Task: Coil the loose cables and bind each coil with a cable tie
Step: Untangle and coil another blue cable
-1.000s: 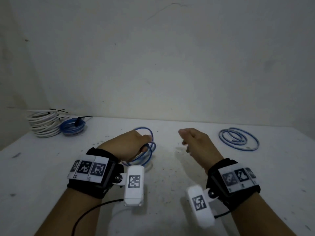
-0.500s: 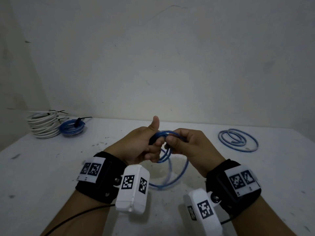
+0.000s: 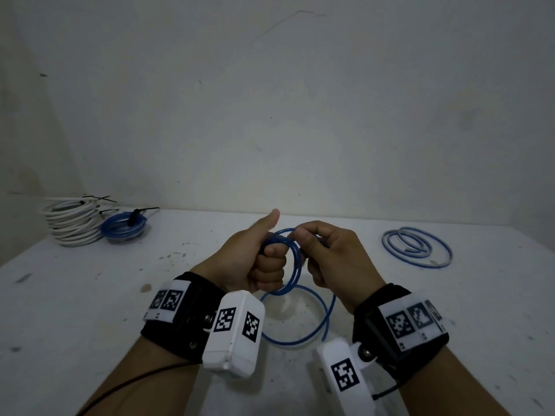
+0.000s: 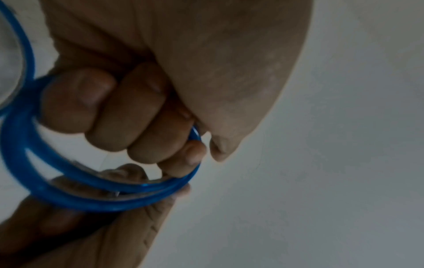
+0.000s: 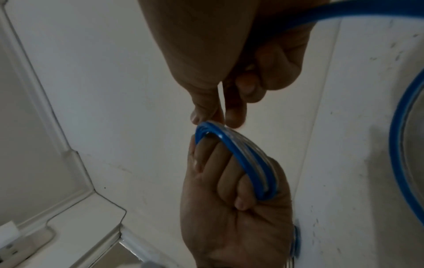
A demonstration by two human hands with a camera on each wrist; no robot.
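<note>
From the head view, the left hand (image 3: 255, 259) is clenched round a small bundle of loops of the blue cable (image 3: 289, 265), thumb raised clear. The right hand (image 3: 330, 259) meets it from the right, thumb and forefinger pinching the cable at the top of the loops. Below both wrists the uncoiled remainder hangs in one wide loop down to the table (image 3: 90, 295). Well to the right of the right hand lies a loose blue cable (image 3: 417, 246), unbound; far to the left of the left hand sit a white coil (image 3: 73, 225) and a tied blue coil (image 3: 123, 226), each with black ties.

The left wrist view adds what the head view hides: the left fingers (image 4: 128, 108) curled through the loops, two turns passing under them, the right hand dim behind. It is blurred, so the number of turns is uncertain.

The right wrist view shows the loops lying over the left knuckles and the pinch just above them, with slack arching overhead.

The risk, as I judge it: the cable looks springy, and with the left thumb off the bundle a loosened pinch could let the turns spring open. The trailing loop could also twist or snag on the wrist cameras as it is drawn in.
</note>
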